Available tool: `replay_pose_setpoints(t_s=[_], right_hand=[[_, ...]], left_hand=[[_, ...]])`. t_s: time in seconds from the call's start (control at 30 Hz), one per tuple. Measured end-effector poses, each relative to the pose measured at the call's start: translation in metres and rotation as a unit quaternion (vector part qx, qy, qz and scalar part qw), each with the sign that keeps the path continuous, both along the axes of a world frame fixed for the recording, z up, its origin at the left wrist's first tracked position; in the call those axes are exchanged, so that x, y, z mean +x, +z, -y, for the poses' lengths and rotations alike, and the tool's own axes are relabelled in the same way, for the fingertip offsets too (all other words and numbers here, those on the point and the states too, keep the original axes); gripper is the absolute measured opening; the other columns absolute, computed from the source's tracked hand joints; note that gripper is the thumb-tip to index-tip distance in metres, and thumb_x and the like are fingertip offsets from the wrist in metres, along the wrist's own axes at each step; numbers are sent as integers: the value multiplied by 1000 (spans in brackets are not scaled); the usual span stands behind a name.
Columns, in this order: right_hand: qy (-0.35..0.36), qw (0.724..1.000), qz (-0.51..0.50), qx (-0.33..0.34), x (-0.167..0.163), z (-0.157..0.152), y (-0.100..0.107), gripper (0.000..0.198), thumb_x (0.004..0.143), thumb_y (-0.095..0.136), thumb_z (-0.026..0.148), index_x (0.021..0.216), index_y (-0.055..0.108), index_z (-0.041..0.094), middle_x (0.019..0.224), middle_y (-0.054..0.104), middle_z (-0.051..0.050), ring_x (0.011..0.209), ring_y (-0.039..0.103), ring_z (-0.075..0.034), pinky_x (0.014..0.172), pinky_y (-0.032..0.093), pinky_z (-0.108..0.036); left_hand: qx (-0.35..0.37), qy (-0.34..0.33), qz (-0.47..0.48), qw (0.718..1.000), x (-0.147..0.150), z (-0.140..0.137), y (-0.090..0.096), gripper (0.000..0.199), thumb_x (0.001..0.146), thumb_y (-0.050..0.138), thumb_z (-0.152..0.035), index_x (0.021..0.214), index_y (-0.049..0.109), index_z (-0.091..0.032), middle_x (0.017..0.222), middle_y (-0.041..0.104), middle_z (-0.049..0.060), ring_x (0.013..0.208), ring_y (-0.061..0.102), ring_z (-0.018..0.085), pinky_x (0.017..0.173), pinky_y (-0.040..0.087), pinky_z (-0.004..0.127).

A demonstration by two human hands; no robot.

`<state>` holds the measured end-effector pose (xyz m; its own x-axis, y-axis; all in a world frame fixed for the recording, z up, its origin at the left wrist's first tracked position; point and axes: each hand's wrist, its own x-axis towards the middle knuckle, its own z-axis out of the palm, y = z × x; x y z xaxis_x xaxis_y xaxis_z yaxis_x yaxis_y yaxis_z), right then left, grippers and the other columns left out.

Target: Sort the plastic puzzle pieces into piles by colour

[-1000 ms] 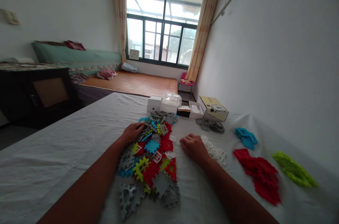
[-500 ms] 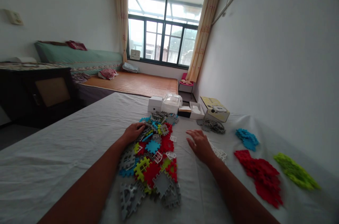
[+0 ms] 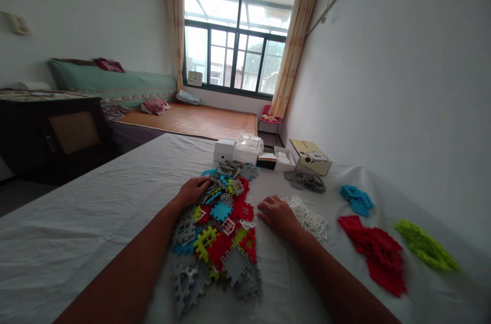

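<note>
A mixed pile of toothed plastic building pieces (image 3: pixel 220 245) in red, grey, blue and lime lies on the white cloth. My left hand (image 3: pixel 195 190) rests against the pile's upper left edge, fingers loosely together on the grey pieces, holding nothing that I can see. On the other side, my right hand (image 3: pixel 278 214) is low over the cloth with fingers loosely bent and nothing visible in them. Its fingertips are close to a white lattice piece (image 3: pixel 247 224) at the pile's right edge. Behind this hand lies a heap of white lattice pieces (image 3: pixel 309 219).
Sorted heaps of blue (image 3: pixel 356 200), red (image 3: pixel 378 252), lime (image 3: pixel 425 245) and grey pieces (image 3: pixel 305 181) lie to the right. At the back stand a white box (image 3: pixel 224 150), a clear plastic container (image 3: pixel 248 148) and a yellow carton (image 3: pixel 310 157). A wall rises on the right.
My right hand has moved left and slightly nearer to me, to the pile's right edge, uncovering more of the white heap. My left hand has stayed in place.
</note>
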<state>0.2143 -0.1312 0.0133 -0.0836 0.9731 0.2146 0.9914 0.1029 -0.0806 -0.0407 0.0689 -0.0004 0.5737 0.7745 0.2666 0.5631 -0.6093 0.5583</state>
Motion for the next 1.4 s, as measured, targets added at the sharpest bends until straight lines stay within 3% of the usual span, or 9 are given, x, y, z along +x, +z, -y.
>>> replay_pose_setpoints(t_s=[0.2, 0.37, 0.43, 0.57, 0.77, 1.0, 1.13, 1.23, 1.4], right_hand=[[-76, 993, -15, 91, 24, 4, 7, 26, 91, 42, 29, 109, 60, 25, 96, 68, -5, 92, 58, -18, 79, 36, -30], [-158, 977, 1, 142, 42, 10, 18, 24, 90, 44, 34, 93, 65, 22, 95, 66, -6, 96, 54, -22, 76, 35, -31], [-97, 986, -28, 134, 32, 12, 18, 24, 90, 45, 36, 93, 65, 23, 97, 65, -6, 97, 53, -21, 78, 36, -30], [88, 992, -87, 38, -9, 16, 13, 26, 86, 50, 47, 92, 65, 26, 93, 66, -1, 89, 56, -16, 78, 38, -27], [91, 993, -63, 27, -32, 19, 12, 24, 90, 45, 38, 92, 66, 27, 89, 67, -2, 89, 58, -16, 78, 38, -29], [9, 983, -168, 72, 9, 12, 16, 20, 86, 49, 35, 86, 63, 22, 81, 68, -2, 74, 60, -14, 70, 42, -24], [-82, 980, -168, 67, 52, 13, 24, 22, 79, 55, 41, 76, 63, 21, 70, 66, -1, 63, 59, -14, 63, 41, -24], [-102, 980, -166, 37, 78, 18, 30, 26, 78, 54, 45, 74, 65, 22, 70, 67, -1, 64, 59, -15, 61, 39, -24], [-157, 978, -128, 57, 96, 19, 27, 32, 83, 45, 44, 72, 65, 21, 69, 66, -2, 63, 58, -15, 59, 36, -24]], left_hand=[[3, -3, 8, 1000, 0, -1, -1, 41, 82, 39, -44, 96, 69, -21, 94, 72, 2, 88, 63, 22, 77, 46, 28], [4, -1, 10, 1000, 0, -3, -4, 41, 83, 38, -44, 95, 69, -20, 93, 72, 3, 87, 63, 22, 77, 46, 28], [5, 0, 8, 1000, 0, -3, -5, 41, 83, 38, -44, 95, 69, -20, 93, 71, 3, 86, 63, 22, 77, 46, 28], [5, -5, 11, 1000, -1, -4, -6, 40, 83, 38, -44, 96, 69, -21, 93, 72, 2, 87, 64, 21, 77, 46, 27], [6, -7, 6, 1000, -1, -4, -5, 40, 84, 38, -43, 96, 69, -21, 93, 71, 2, 86, 64, 21, 75, 46, 27], [3, -9, 9, 1000, -1, -2, -3, 40, 83, 38, -43, 96, 69, -22, 94, 71, 2, 88, 63, 21, 77, 45, 27], [4, -6, 11, 1000, -1, -2, -3, 40, 83, 38, -43, 96, 69, -22, 95, 71, 2, 89, 63, 21, 78, 45, 27], [6, -9, 11, 1000, -1, -3, -3, 39, 83, 38, -43, 96, 69, -22, 95, 71, 1, 88, 63, 21, 78, 45, 27], [7, -2, 3, 1000, -1, -2, -3, 40, 83, 38, -44, 96, 69, -23, 96, 71, 1, 88, 63, 21, 78, 45, 26]])
